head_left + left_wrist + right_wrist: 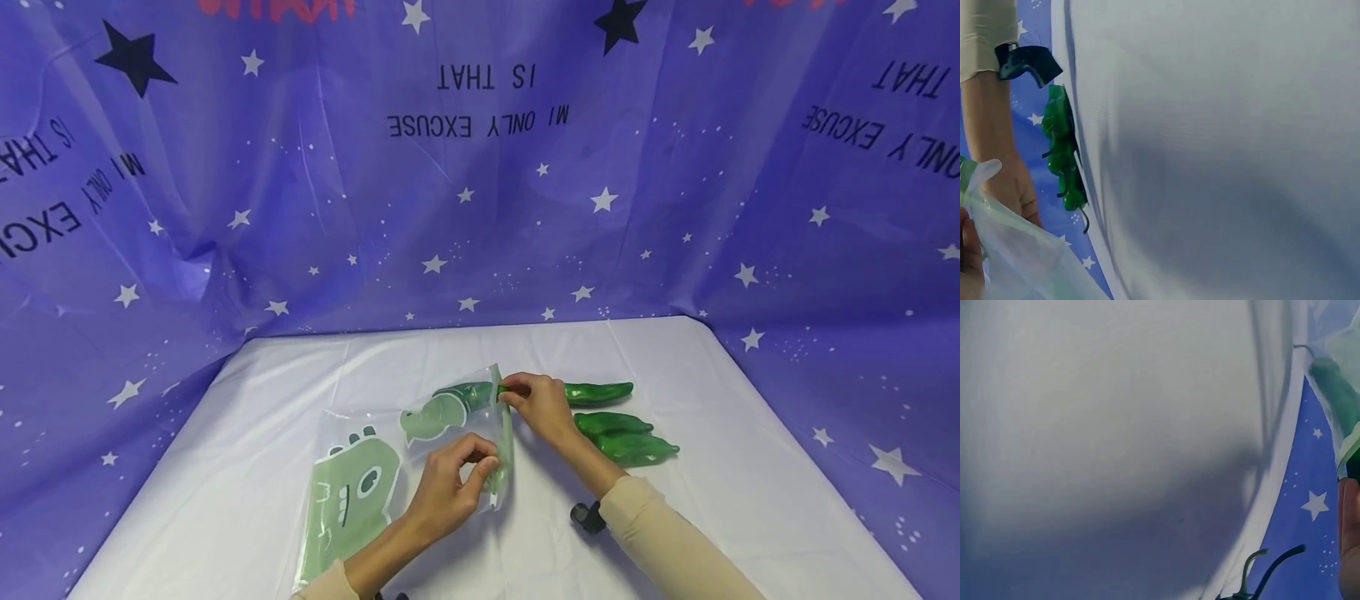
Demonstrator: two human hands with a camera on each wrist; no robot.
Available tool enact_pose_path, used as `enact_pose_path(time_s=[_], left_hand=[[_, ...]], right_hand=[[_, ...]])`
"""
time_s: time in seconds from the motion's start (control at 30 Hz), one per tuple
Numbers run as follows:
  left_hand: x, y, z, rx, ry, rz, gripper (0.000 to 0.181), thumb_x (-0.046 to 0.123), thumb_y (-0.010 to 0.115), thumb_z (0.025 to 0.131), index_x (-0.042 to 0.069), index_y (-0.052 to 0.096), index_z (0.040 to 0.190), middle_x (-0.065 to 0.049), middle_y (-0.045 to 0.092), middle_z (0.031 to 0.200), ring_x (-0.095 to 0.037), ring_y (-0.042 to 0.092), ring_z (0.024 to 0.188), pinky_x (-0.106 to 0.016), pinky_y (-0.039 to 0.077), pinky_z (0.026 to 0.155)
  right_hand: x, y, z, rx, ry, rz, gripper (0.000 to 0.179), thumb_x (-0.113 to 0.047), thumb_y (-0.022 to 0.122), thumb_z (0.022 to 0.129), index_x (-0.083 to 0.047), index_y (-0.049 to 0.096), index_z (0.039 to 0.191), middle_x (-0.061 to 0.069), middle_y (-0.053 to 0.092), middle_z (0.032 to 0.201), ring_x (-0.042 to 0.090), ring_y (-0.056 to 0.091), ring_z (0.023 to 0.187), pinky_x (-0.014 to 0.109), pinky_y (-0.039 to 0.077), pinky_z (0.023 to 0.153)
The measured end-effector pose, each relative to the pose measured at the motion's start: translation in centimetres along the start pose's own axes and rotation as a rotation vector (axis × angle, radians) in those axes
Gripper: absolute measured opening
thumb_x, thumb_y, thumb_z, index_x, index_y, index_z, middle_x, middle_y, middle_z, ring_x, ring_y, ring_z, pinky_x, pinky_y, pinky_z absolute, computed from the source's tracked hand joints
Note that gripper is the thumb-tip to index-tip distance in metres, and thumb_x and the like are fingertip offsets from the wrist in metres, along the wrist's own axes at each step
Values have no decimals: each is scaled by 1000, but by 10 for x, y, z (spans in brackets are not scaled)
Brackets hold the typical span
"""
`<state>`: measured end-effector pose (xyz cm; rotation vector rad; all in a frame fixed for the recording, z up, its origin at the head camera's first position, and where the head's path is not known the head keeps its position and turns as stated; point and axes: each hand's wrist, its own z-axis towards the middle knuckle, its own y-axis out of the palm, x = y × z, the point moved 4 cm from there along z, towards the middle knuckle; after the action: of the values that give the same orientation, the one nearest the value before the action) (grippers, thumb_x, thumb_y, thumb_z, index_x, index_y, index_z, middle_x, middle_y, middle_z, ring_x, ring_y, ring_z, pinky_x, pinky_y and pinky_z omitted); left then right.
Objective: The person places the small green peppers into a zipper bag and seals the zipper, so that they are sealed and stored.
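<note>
My left hand (450, 483) pinches the mouth edge of a clear zip bag (501, 450) with a green cartoon print. At the far end of the same opening, my right hand (536, 404) holds the end of a long green pepper (472, 393) with its fingertips. Most of that pepper lies inside the bag and shows through the plastic, partly behind the print. In the right wrist view, the pepper (1338, 394) is seen through the film beside the right hand (1350, 531). The left wrist view has the bag (1029, 250) slanting across the lower left corner.
Just right of my right hand, three more green peppers lie on the white table: one at the back (600, 393), then a middle pepper (615, 423) and a front pepper (637, 450) side by side. A second cartoon-print bag (345, 500) lies flat at left. Purple star-printed cloth (480, 225) hangs behind.
</note>
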<state>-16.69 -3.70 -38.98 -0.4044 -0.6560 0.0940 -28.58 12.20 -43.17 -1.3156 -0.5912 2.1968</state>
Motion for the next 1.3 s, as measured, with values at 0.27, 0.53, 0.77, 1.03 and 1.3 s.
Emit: enact_pose_path(time_s=[0.27, 0.53, 0.77, 1.03, 1.3], left_hand=[[-19, -5, -11, 84, -16, 142, 17, -3, 68, 83, 11, 60, 89, 4, 60, 75, -6, 55, 65, -16, 45, 58], [-18, -7, -11, 75, -1, 179, 13, -2, 64, 87, 10, 59, 91, 4, 57, 76, -6, 53, 66, -14, 43, 59], [-27, -7, -11, 56, 21, 133, 15, -4, 65, 86, 8, 59, 92, 1, 60, 79, -10, 60, 72, -18, 48, 69], [-31, -6, -12, 18, 27, 84, 14, -3, 65, 85, 9, 60, 92, 1, 61, 81, -11, 60, 73, -15, 46, 70], [-32, -9, -13, 14, 4, 63, 12, 0, 65, 86, 9, 61, 92, 3, 62, 84, -11, 61, 77, -20, 49, 73]], right_hand=[[7, -1, -1, 36, 39, -21, 17, -19, 80, 77, -13, 75, 91, -3, 72, 83, 10, 68, 72, 30, 53, 67], [-4, 2, -1, 88, -112, 31, 19, -10, 80, 76, -9, 75, 94, 1, 73, 85, 12, 69, 74, 25, 54, 66], [-9, 7, 0, 80, -176, 108, 20, -6, 80, 74, -10, 75, 92, 2, 72, 87, 13, 69, 73, 20, 53, 64], [-3, 13, 3, 31, -101, 60, 16, -10, 81, 75, -12, 76, 90, 0, 72, 86, 12, 68, 74, 22, 53, 65], [1, 15, 3, 54, -64, 9, 17, -11, 81, 74, -10, 76, 90, 2, 72, 84, 13, 68, 75, 24, 54, 66]])
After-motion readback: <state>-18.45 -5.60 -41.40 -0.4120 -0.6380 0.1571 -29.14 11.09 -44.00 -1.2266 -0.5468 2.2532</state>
